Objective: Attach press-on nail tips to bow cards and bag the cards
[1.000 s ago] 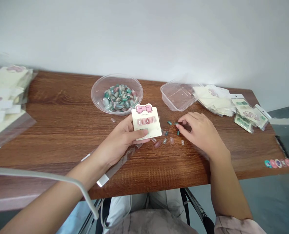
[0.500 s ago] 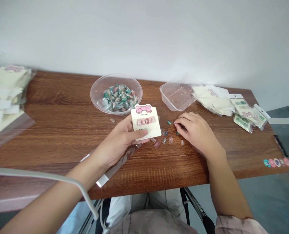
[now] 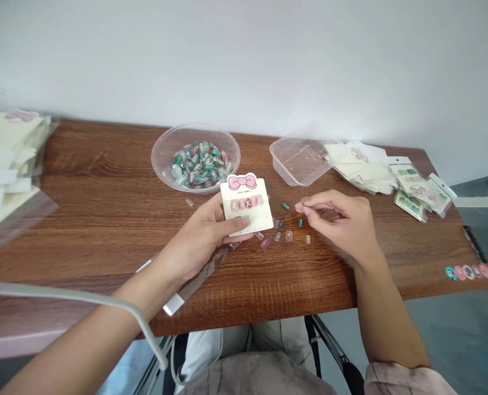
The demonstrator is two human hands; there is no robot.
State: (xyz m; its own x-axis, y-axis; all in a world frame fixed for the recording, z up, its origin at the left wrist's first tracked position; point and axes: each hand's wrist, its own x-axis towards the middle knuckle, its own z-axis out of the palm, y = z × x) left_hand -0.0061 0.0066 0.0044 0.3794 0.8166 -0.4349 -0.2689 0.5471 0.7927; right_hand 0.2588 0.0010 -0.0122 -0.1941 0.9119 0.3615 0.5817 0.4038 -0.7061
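My left hand (image 3: 211, 227) is closed on a cream display card (image 3: 250, 223) with a pink bow at its top. A row of pink press-on nails is fixed across the card, and green ones below are partly covered by my thumb. To the right, my right hand (image 3: 342, 219) pinches a small press-on nail (image 3: 305, 201) just above the table; its colour is hard to make out. Loose nails lie between the hands, among them a green one (image 3: 285, 206), a dark teal one (image 3: 300, 223), a clear one (image 3: 289, 236) and a dusky pink one (image 3: 266, 242).
Behind the card stands a clear round bowl (image 3: 162, 174) of nails. A clear rectangular tub (image 3: 287, 176) is beside white cards (image 3: 361, 169) and packed nail sets (image 3: 410, 206). Bagged cards (image 3: 11, 137) lie at far left. A pale cable (image 3: 83, 296) crosses the lower left.
My right hand has lifted and turned slightly to the right, its fingertips rising from the loose nails with one pinched. The left hand and card have barely moved.
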